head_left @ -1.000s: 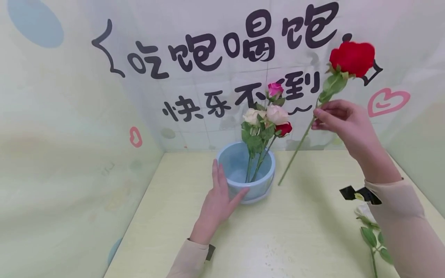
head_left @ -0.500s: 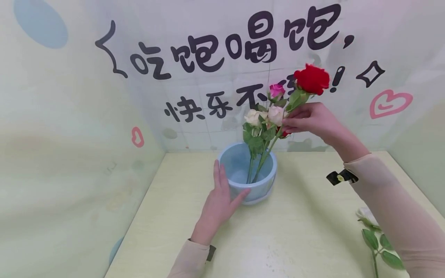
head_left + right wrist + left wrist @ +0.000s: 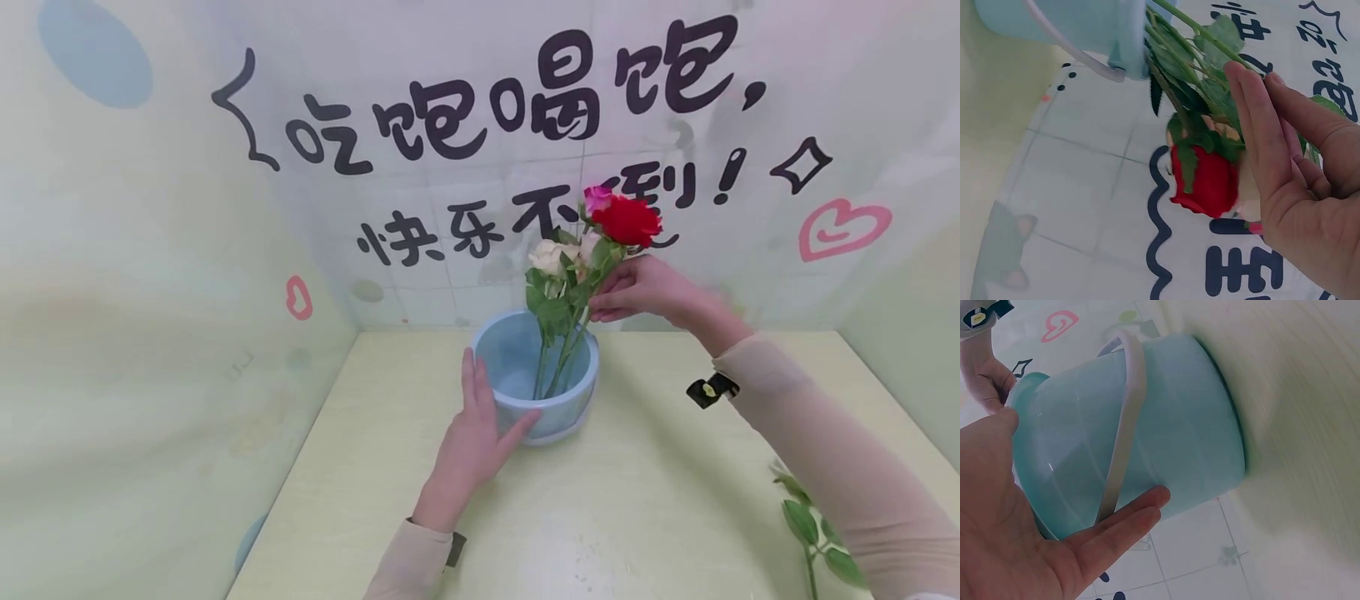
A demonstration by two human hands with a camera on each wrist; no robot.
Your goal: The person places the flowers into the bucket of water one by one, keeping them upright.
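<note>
A light blue bucket stands on the table, its pale handle hanging down the side. My left hand rests against it, fingers straight along the wall and thumb at the front near the rim. With thumb and fingers, my right hand pinches the stem of a large red rose, whose lower stem reaches into the bucket. Alongside stand a cream rose, a pale pink rose and a magenta rose. A smaller red rose shows in the right wrist view; the head view hides it.
On the pale table, a leafy flower stem lies at the right front, its bloom mostly hidden by the right sleeve. A printed backdrop rises close behind the bucket, with side walls left and right.
My right hand has carried the large red rose left and down from beside the bucket, bringing its stem in among the other flowers. The left hand has stayed at the bucket.
</note>
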